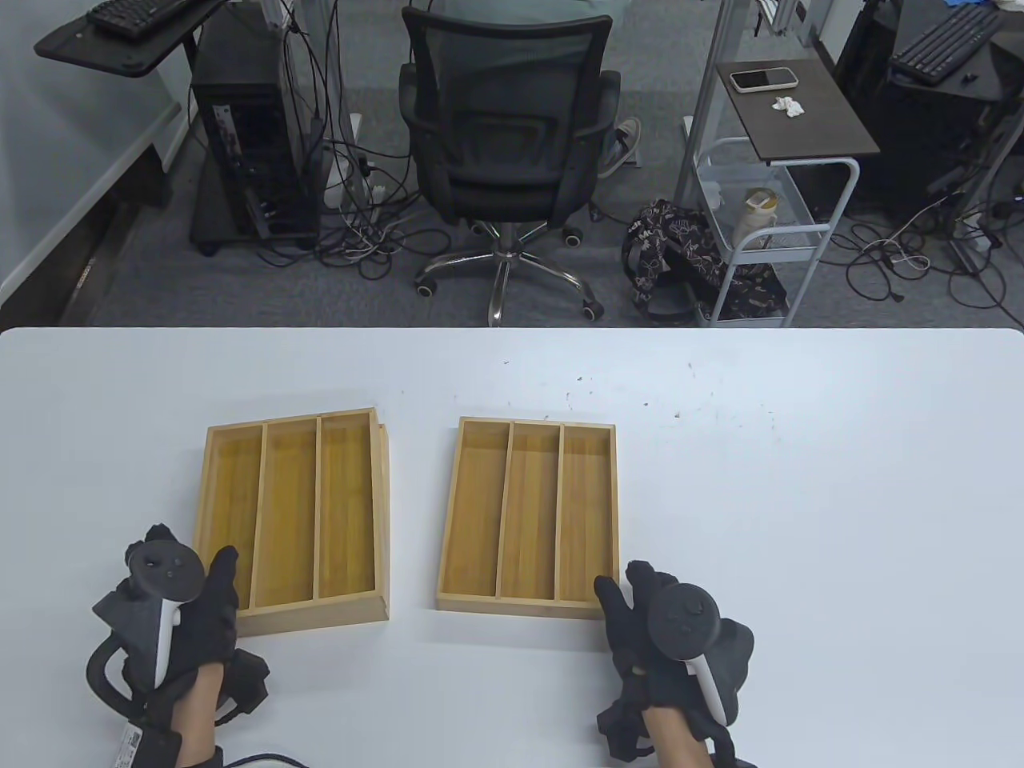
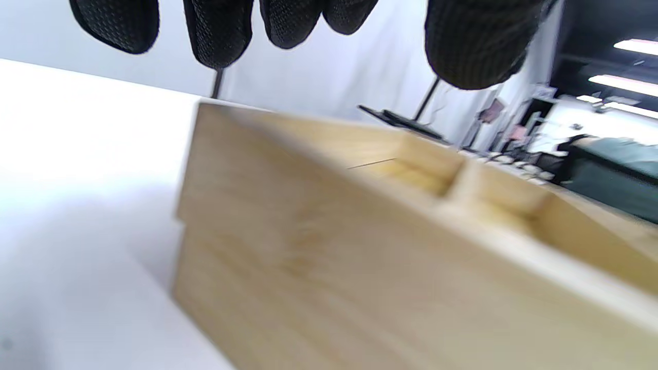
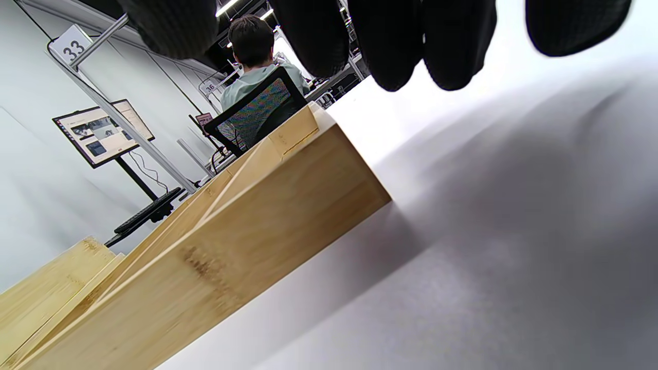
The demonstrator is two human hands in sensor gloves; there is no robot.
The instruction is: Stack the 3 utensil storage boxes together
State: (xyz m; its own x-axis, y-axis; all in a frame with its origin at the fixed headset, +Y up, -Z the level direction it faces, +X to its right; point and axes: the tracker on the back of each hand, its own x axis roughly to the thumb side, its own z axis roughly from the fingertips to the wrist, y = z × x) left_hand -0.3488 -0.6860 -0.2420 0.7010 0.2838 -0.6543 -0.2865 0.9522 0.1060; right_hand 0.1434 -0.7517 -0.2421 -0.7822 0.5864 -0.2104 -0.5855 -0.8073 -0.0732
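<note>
Three bamboo three-slot boxes lie on the white table (image 1: 800, 520). Two are stacked at the left: the top box (image 1: 292, 512) sits slightly askew on the lower box (image 1: 386, 512), whose edge shows along the right side. The left wrist view shows both layers, the top box (image 2: 247, 169) over the lower box (image 2: 288, 308). The third box (image 1: 528, 512) lies alone to their right and also shows in the right wrist view (image 3: 231, 241). My left hand (image 1: 196, 592) is at the stack's near left corner, fingers spread, holding nothing. My right hand (image 1: 632, 608) is at the single box's near right corner, fingers loose above the table.
A gap of bare table separates the stack and the single box. Past the table's far edge stand an office chair (image 1: 508, 136), a computer tower (image 1: 248, 136) with cables, and a white cart (image 1: 768, 200).
</note>
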